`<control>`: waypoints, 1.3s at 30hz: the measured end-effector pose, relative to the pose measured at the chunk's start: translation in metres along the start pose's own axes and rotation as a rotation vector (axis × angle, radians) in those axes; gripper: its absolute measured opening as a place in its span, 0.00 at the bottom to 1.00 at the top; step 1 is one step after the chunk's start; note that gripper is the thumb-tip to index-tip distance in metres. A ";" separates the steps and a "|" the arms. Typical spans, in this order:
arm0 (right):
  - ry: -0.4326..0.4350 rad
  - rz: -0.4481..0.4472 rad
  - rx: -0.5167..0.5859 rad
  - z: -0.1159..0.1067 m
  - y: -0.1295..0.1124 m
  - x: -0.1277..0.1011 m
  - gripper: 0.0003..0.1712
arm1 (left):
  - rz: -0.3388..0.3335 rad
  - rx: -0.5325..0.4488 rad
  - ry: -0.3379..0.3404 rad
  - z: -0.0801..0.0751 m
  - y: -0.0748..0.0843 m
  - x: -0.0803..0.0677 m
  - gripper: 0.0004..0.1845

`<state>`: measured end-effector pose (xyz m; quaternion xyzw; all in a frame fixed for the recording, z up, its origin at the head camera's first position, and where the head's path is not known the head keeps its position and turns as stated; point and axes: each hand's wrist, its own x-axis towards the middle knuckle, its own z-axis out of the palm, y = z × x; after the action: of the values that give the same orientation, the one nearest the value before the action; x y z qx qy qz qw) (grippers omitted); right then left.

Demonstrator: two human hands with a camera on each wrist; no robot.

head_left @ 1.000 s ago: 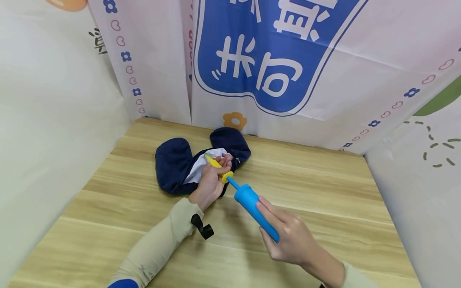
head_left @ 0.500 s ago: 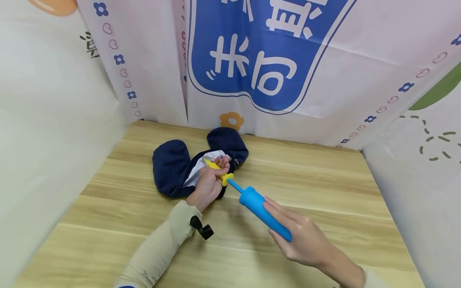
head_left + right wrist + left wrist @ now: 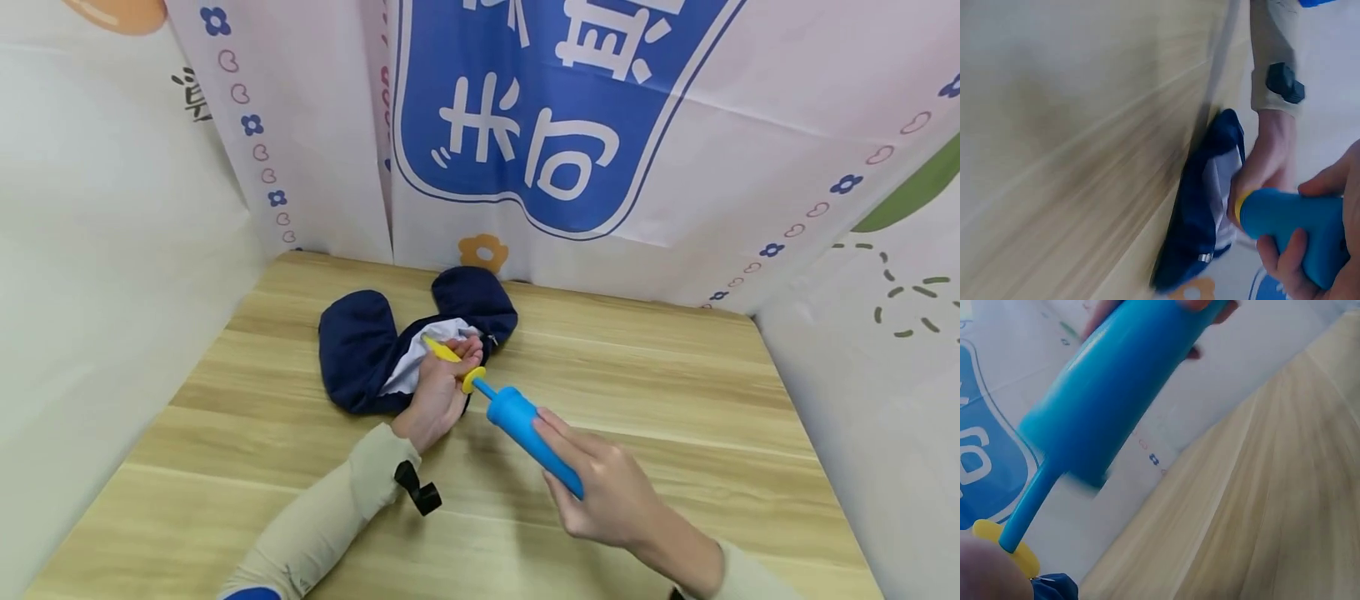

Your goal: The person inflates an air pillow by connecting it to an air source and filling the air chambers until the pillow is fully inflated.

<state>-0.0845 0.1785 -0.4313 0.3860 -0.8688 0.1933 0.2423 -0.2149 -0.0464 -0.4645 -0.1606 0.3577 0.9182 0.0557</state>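
Setting: a wooden table [image 3: 675, 417] ringed by printed fabric walls, the back one bearing a blue banner [image 3: 540, 108].
Left hand: the left hand [image 3: 438, 392] has its fingers curled round the yellow nozzle [image 3: 442, 350] of a hand pump, holding it at the white valve patch [image 3: 420, 358] of a limp navy inflatable pillow [image 3: 360, 350] lying near the table's back edge.
Right hand: the right hand [image 3: 607, 492] is wrapped round the blue pump barrel [image 3: 532, 437], fingers closed on it.
Change: half a second ago the barrel sat further from the nozzle with more rod showing; now it has slid in close.
Meaning: this looks like a push stroke sending air in, though the pillow remains flat.
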 end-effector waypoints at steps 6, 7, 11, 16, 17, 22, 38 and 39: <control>-0.008 -0.012 0.088 0.030 0.017 0.020 0.41 | 0.030 0.008 -0.010 -0.002 0.002 0.000 0.20; -0.020 -0.002 0.117 0.029 0.022 0.017 0.41 | 0.032 0.001 -0.012 -0.003 0.001 0.002 0.21; -0.086 0.051 0.165 0.008 0.031 -0.008 0.44 | 0.022 -0.041 -0.001 -0.003 -0.002 0.009 0.22; -0.118 0.068 0.113 -0.030 0.027 -0.039 0.38 | 0.013 -0.048 0.029 0.000 -0.002 0.017 0.21; -0.114 0.074 0.111 -0.037 0.027 -0.044 0.36 | 0.003 -0.045 0.026 0.001 -0.003 0.018 0.21; -0.047 0.063 0.100 -0.050 0.023 -0.049 0.29 | -0.013 -0.048 0.040 0.006 -0.005 0.015 0.21; -0.064 0.040 0.153 0.006 0.031 -0.002 0.43 | 0.033 -0.005 -0.008 0.006 -0.014 -0.010 0.21; -0.071 0.045 0.153 0.001 0.031 -0.007 0.43 | 0.039 -0.016 -0.009 0.005 -0.012 -0.008 0.21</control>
<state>-0.1049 0.2016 -0.4406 0.3906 -0.8680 0.2507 0.1767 -0.2056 -0.0336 -0.4659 -0.1500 0.3531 0.9227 0.0379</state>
